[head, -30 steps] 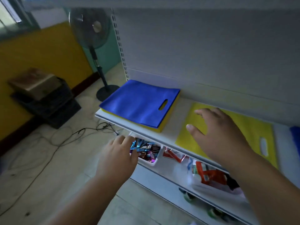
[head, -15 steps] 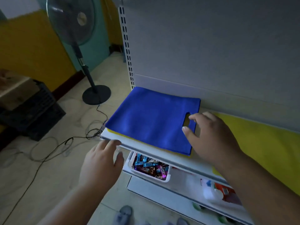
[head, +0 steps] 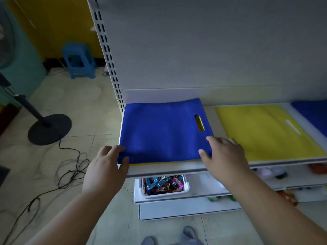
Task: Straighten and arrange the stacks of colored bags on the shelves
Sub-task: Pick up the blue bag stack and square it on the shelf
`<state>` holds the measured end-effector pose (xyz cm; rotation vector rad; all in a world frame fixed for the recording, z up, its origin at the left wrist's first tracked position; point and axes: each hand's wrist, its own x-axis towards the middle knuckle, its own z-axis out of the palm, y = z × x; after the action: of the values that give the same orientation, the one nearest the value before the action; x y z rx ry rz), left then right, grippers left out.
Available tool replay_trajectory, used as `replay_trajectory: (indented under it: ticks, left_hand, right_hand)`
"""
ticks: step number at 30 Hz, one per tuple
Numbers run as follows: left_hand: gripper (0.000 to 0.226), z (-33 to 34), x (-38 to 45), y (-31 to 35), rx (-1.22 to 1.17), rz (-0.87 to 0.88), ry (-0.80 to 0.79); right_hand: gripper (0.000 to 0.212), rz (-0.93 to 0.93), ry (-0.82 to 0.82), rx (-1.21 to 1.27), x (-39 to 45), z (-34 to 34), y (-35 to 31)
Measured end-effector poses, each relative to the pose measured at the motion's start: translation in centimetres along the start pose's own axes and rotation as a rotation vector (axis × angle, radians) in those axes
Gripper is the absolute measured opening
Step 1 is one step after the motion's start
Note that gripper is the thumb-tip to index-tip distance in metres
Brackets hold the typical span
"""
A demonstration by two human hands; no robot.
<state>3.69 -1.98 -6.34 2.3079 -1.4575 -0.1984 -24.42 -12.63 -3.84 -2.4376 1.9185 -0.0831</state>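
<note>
Both hands work the blue bag stack (head: pixel 164 131), which lies at the left end of the white shelf (head: pixel 169 169), against the slotted upright (head: pixel 109 55).

L hand (head: pixel 106 167): at the stack's front-left corner. Fingers lie over the top bag's edge, thumb curls in at the front edge; it pinches that corner. Whether it holds one bag or several: cannot tell.

R hand (head: pixel 228 158): at the stack's front-right corner. Fingers spread and mostly straight, index reaching onto the blue surface, thumb against the front-right edge. Reads as a flat press, no curl round the bag.

Stack detail: top bag blue, handle cut-out near its right side, yellow showing through the slot. Thin yellow strip visible under the blue along the front edge, so yellow bags sit beneath. Stack front edge sits just back from the shelf lip.

Relative to the blue bag stack:
- Right, small gap between: yellow bag stack (head: pixel 261 129), flat, same shelf.
- Further right, at frame edge: second blue stack (head: pixel 313 114), partly cut off.
- Below, next shelf down: white bin (head: pixel 185 189) filled w/ wrapped candy (head: pixel 162 183).
- Left, on the floor: fan base (head: pixel 49 129) w/ black cable (head: pixel 70 170) trailing.
- Behind-left, well apart: blue stool (head: pixel 79 61) by the yellow wall.
</note>
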Motion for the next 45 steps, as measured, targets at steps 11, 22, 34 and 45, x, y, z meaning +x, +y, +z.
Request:
replay_trajectory:
  ticks: [11, 22, 34, 45]
  left_hand:
    - [0.02, -1.6, 1.5, -2.1, -0.061, -0.099, 0.034]
    - [0.014, -2.7, 0.7, -3.8, 0.064, 0.073, 0.103]
    - [0.021, -3.3, 0.6, -1.6, 0.2, 0.146, -0.03]
    - [0.023, -4.2, 4.4, -2.3, -0.161, -0.162, -0.305]
  right_hand:
    - [0.06, -0.044, 0.001, -0.105, -1.9, 1.0, -2.9]
    - [0.051, 0.142, -0.019, 0.163, -2.5, 0.4, -4.1]
    - [0.058, 0.252, -0.071, 0.202, -0.5, 0.3, -4.1]
    - [0.054, 0.295, -0.088, 0.272, 0.2, 0.5, -4.5]
